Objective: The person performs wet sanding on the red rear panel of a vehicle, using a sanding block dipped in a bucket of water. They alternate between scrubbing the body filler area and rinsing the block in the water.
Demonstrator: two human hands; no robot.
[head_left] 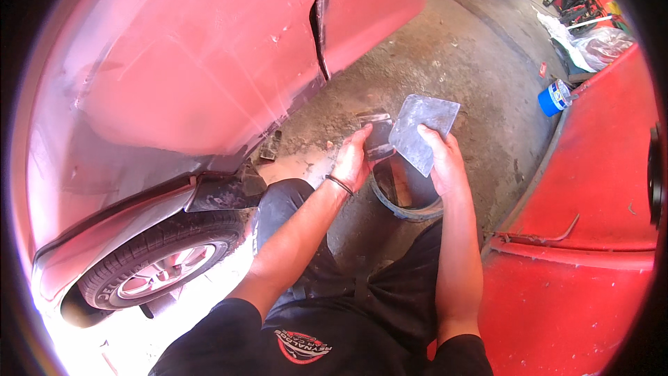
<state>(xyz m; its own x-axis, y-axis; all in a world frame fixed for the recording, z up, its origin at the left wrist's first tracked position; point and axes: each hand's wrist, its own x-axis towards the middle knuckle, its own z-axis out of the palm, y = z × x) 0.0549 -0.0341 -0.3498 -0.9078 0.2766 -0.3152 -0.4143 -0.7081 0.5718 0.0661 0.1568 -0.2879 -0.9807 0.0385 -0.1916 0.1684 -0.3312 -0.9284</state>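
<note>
My left hand [353, 161], with a dark band at its wrist, is closed on the near edge of a dark flat piece [378, 138] with a shiny face. Beside it, my right hand [446, 162] pinches a thin grey sheet [422, 125] with rounded corners, thumb on top. The sheet's left edge comes close to the dark piece; whether they touch I cannot tell. Below both hands stands a round bucket [406, 214] with dark contents and something brown inside. The fingers under each held piece are hidden.
A car's pinkish-red body panel [202, 63], patched grey along its lower part, rises at the left above a wheel [163, 268]. Another red panel [577, 292] stands close on my right. A blue can [554, 99] and a plastic sheet [602, 47] lie farther off on the stained concrete floor [480, 63].
</note>
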